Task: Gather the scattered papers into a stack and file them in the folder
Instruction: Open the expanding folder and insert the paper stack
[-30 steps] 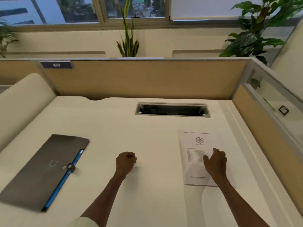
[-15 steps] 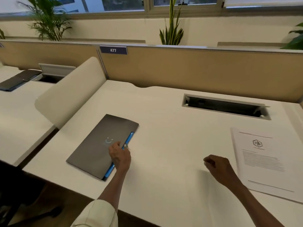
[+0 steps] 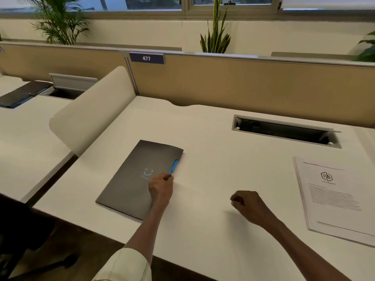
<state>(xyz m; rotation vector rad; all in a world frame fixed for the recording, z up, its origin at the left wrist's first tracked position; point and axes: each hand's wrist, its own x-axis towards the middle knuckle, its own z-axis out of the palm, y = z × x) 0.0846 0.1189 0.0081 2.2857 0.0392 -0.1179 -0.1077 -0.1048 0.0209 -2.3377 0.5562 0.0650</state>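
A dark grey folder (image 3: 129, 177) with a blue inner edge lies closed on the white desk (image 3: 203, 138), left of centre. My left hand (image 3: 161, 188) rests on the folder's right edge, fingertips pinched at the clasp beside the blue strip. The papers (image 3: 334, 197) form a neat stack of printed sheets at the right side of the desk. My right hand (image 3: 246, 203) is curled into a loose fist on the bare desk between folder and papers, holding nothing.
A cable slot (image 3: 284, 130) is cut into the desk at the back. Tan partition panels (image 3: 243, 82) close off the rear. A rounded white divider (image 3: 91, 110) separates the neighbouring desk, where another dark folder (image 3: 20, 94) lies. The front edge is near my arms.
My left hand reached from the desk's middle over to the folder's right edge. My right hand left the paper stack and now rests on bare desk. The view swung left.
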